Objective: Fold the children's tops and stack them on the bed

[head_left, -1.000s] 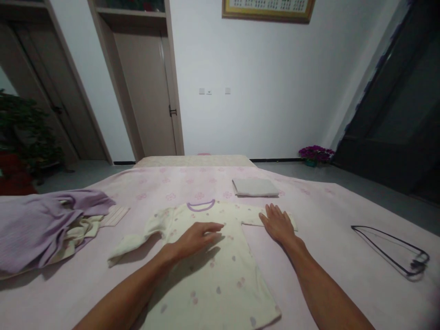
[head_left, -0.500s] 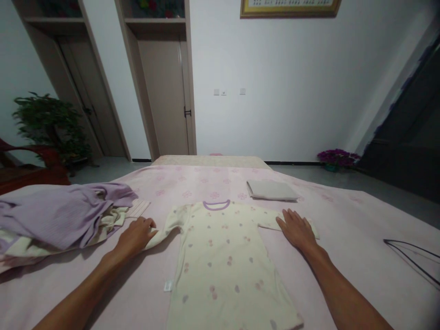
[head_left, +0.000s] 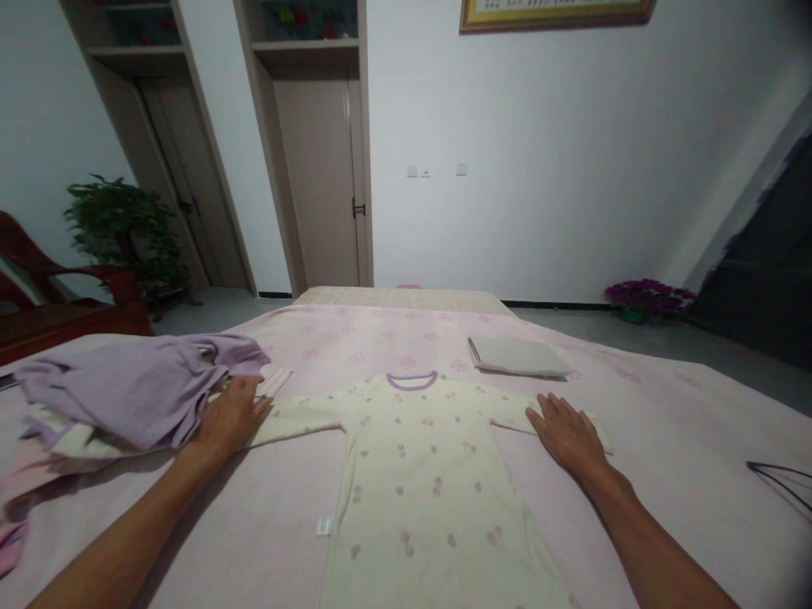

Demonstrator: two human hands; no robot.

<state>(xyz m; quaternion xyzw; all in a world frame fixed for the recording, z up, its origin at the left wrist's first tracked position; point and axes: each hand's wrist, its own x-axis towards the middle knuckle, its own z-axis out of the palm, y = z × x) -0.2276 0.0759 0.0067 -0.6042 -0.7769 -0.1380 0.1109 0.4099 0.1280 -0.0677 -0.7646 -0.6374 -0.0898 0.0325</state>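
Note:
A cream long-sleeved shirt [head_left: 422, 482] with a purple neckband and small printed shapes lies spread flat on a pink flowered cover [head_left: 254, 524]. My left hand [head_left: 233, 414] is closed on the end of its left sleeve, which stretches out straight; the cuff is hidden under the fingers. On the right sleeve, close to the cuff, my right hand [head_left: 567, 433] lies flat with fingers stretched out. Just past my left hand is a heap of purple and cream clothes [head_left: 139, 385]. A folded grey cloth [head_left: 520, 356] lies beyond my right hand.
A black wire-like loop [head_left: 777, 475] lies at the right edge of the cover. Farther off are a wooden chair [head_left: 82, 296], a leafy plant [head_left: 123, 228], a door [head_left: 317, 186] and a pot of purple flowers [head_left: 647, 298].
My left hand has moved outward to the left, and the bunched left sleeve is now drawn out straight. My right hand stays on its sleeve. The view has turned slightly left.

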